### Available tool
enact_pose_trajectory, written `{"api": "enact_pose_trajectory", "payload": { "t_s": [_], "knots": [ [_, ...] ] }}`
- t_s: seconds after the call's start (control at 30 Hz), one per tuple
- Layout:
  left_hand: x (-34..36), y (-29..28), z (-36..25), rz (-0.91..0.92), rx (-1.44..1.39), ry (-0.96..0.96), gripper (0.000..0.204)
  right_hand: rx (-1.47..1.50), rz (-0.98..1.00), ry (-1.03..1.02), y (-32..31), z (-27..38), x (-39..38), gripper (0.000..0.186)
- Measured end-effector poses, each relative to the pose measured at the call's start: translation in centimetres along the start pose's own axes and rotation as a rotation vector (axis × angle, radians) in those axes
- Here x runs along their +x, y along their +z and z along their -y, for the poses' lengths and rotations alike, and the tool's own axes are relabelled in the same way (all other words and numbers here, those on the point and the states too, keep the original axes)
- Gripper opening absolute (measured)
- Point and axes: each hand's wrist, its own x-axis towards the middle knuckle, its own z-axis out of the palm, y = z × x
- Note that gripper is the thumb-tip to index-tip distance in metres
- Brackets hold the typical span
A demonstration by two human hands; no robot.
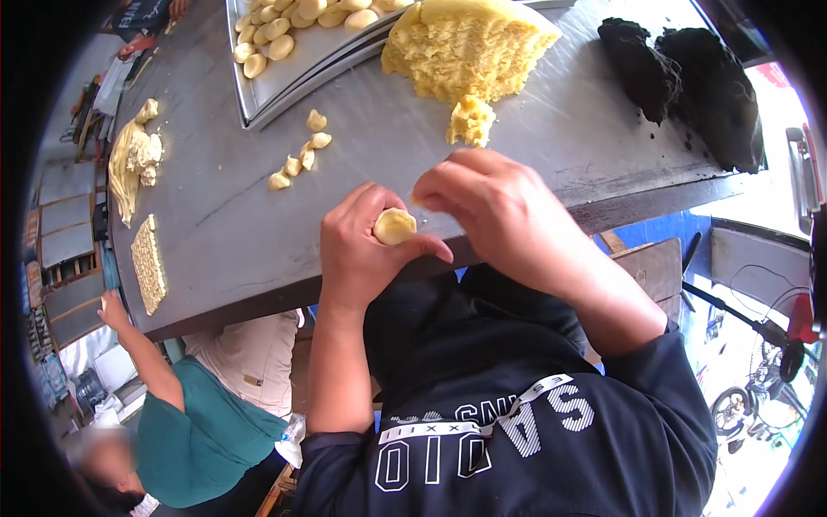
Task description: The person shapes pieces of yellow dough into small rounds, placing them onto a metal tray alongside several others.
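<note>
My left hand (357,237) curls around a small cup-shaped piece of pale dough (395,226), its hollow facing up and its thumb stretched out to the right. Just right of it, my right hand (482,189) hovers with fingers bent together. A trace of yellow shows at its fingertips, too small to make out. Beyond the right hand lies a crumbly yellow lump (471,121), in front of a large mound of yellow paste (469,47). Several small dough pieces (307,156) lie on the metal table ahead of my left hand.
A metal tray (250,99) with rounded dough balls (280,34) stands at the far side. Black dough-like masses (689,86) lie far right. At left are folded dough (136,159) and a textured strip (148,265). A person in a green shirt (207,431) is beside the table's left end.
</note>
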Motion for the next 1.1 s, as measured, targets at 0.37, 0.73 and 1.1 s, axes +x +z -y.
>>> {"api": "enact_pose_trajectory", "payload": {
  "t_s": [0.37, 0.73, 1.1],
  "knots": [
    [-1.3, 0.6, -0.2, 0.115, -0.220, -0.019, 0.066, 0.116, 0.052, 0.128, 2.7, -0.3, 1.2, 0.041],
    [-0.7, 0.0, 1.9, 0.067, -0.559, -0.053, 0.057, -0.527, -0.053, -0.055, -0.6, -4.6, 2.6, 0.017],
    [-2.7, -3.1, 3.5, -0.058, -0.974, -0.233, 0.035, -0.409, 0.008, -0.025, 0.9, -5.2, 0.1, 0.014]
  ]
}}
